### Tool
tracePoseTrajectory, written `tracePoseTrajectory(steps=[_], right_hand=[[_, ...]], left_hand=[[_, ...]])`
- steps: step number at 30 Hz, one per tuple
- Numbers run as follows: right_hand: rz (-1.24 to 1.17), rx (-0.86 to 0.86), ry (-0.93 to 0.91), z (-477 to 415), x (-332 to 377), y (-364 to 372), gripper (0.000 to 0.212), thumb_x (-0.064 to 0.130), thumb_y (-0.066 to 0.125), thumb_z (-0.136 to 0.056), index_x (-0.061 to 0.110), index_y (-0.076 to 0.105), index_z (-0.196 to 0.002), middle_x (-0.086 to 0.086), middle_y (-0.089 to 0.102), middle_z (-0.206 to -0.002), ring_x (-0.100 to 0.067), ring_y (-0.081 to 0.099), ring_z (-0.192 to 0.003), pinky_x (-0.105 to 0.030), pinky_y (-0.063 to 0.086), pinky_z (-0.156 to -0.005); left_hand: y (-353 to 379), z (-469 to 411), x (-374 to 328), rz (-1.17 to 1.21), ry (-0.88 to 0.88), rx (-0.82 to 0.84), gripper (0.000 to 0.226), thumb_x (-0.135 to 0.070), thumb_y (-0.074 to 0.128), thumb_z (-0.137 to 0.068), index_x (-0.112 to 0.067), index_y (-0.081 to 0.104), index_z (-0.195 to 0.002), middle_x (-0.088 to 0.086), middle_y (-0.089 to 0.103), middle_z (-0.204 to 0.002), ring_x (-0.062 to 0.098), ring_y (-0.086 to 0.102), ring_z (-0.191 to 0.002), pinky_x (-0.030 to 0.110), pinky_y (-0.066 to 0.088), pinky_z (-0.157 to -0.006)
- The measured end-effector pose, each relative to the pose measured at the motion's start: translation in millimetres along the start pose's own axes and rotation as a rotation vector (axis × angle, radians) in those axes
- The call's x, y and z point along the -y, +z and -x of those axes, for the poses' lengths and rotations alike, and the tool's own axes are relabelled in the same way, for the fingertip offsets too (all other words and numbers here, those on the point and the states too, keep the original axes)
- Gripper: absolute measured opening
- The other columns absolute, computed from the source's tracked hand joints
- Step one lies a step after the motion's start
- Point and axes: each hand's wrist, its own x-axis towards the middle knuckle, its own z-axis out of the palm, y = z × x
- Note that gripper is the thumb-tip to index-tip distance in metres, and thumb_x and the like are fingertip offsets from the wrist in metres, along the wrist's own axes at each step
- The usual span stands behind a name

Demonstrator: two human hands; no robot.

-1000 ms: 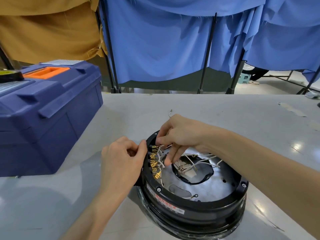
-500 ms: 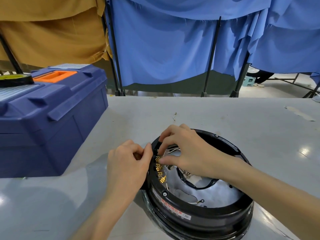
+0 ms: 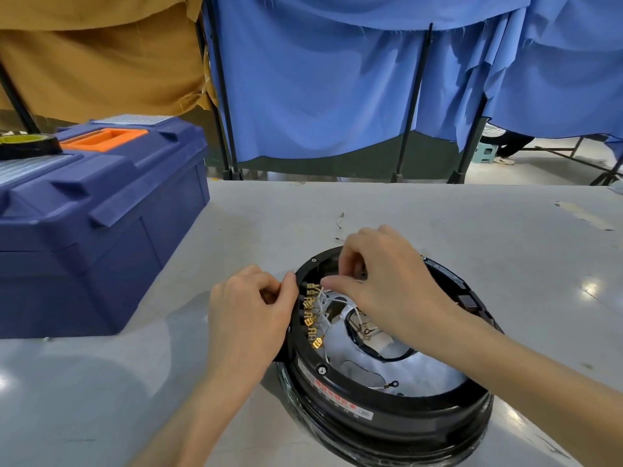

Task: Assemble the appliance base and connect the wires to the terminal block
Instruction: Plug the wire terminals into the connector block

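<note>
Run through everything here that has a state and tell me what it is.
appliance base: open side up, insides exposed.
terminal block: brass tabs exposed.
white wires: loose inside the base, one pinched.
left hand: gripping the base rim.
right hand: pinching a white wire at the terminal block.
toolbox: lid closed.
tape roll: lying flat on the toolbox.

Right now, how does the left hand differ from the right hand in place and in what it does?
The left hand lies outside the black base, against its left rim; the right hand reaches over the rim, inside. The left hand's thumb presses the rim, its grasp hidden; the right hand pinches white wires beside the gold terminals. Both have curled fingers.
</note>
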Motion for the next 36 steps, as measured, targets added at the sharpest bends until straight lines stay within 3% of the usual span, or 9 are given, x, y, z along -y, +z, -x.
tracePoseTrajectory(steps=[2, 4, 7, 13, 18, 24, 29, 36], right_hand=[[-0.167, 0.053, 0.099, 3, 1, -4, 0.028, 0.040, 0.072, -0.085, 0.020, 0.064, -0.067, 0.006, 0.060, -0.052, -0.004, 0.054, -0.049, -0.011, 0.037, -0.047], [-0.336, 0.212, 0.189, 6, 4, -6, 0.027, 0.034, 0.071, -0.089, 0.014, 0.069, -0.071, 0.001, 0.063, -0.048, -0.006, 0.050, -0.033, -0.010, 0.036, -0.039], [-0.544, 0.319, 0.342, 8, 7, 1, 0.023, 0.021, 0.070, -0.090, 0.001, 0.067, -0.081, -0.007, 0.062, -0.049, -0.014, 0.046, -0.029, -0.015, 0.028, -0.031], [-0.852, 0.361, 0.656, -2, 10, 5, 0.020, 0.004, 0.075, -0.082, -0.015, 0.067, -0.085, -0.009, 0.056, -0.048, -0.010, 0.035, -0.030, -0.015, 0.022, -0.032], [-0.879, 0.288, 0.677, 0, 9, 12, 0.018, 0.000, 0.077, -0.078, -0.014, 0.066, -0.078, -0.010, 0.056, -0.046, -0.010, 0.031, -0.029, -0.014, 0.022, -0.032], [-0.887, 0.480, 0.649, -7, 5, 3, 0.024, 0.006, 0.077, -0.080, -0.007, 0.061, -0.068, -0.013, 0.061, -0.053, -0.009, 0.028, -0.029, -0.017, 0.019, -0.032], [-0.913, 0.469, 0.721, -10, 6, 7, 0.016, -0.003, 0.074, -0.079, -0.007, 0.062, -0.070, -0.013, 0.060, -0.052, -0.008, 0.028, -0.029, -0.016, 0.019, -0.032], [-1.125, 0.344, 0.795, 1, 8, 15, 0.029, -0.008, 0.068, -0.082, -0.002, 0.056, -0.057, -0.006, 0.048, -0.043, -0.006, 0.032, -0.027, -0.015, 0.021, -0.028]], left_hand=[[0, 0, 0, 0.002, -0.006, 0.002, 0.040, -0.029, 0.070, -0.085, -0.011, 0.063, -0.050, -0.001, 0.057, -0.057, 0.021, 0.054, -0.056, 0.036, 0.040, -0.062], [0, 0, 0, -0.003, -0.001, 0.001, 0.041, -0.029, 0.070, -0.085, -0.012, 0.062, -0.049, 0.000, 0.057, -0.056, 0.020, 0.053, -0.055, 0.033, 0.036, -0.061], [0, 0, 0, -0.003, 0.000, -0.002, 0.041, -0.028, 0.071, -0.085, -0.013, 0.061, -0.049, 0.000, 0.057, -0.056, 0.019, 0.052, -0.054, 0.031, 0.033, -0.060], [0, 0, 0, 0.013, 0.015, -0.004, 0.041, -0.027, 0.070, -0.085, -0.015, 0.060, -0.048, -0.002, 0.057, -0.056, 0.014, 0.052, -0.053, 0.029, 0.033, -0.060], [0, 0, 1, 0.004, 0.014, 0.006, 0.040, -0.028, 0.069, -0.086, -0.012, 0.063, -0.049, -0.002, 0.057, -0.057, 0.015, 0.053, -0.054, 0.028, 0.033, -0.060], [0, 1, 1, -0.004, 0.003, 0.006, 0.041, -0.030, 0.068, -0.086, -0.016, 0.060, -0.048, -0.003, 0.057, -0.057, 0.013, 0.052, -0.055, 0.018, 0.032, -0.058], [0, 0, 0, 0.006, -0.002, 0.015, 0.042, -0.029, 0.069, -0.087, -0.012, 0.061, -0.049, 0.000, 0.057, -0.057, 0.019, 0.053, -0.055, 0.036, 0.041, -0.061], [-1, 1, -1, -0.014, -0.007, 0.012, 0.043, -0.032, 0.067, -0.088, -0.011, 0.062, -0.050, 0.002, 0.059, -0.058, 0.022, 0.055, -0.058, 0.036, 0.038, -0.066]])
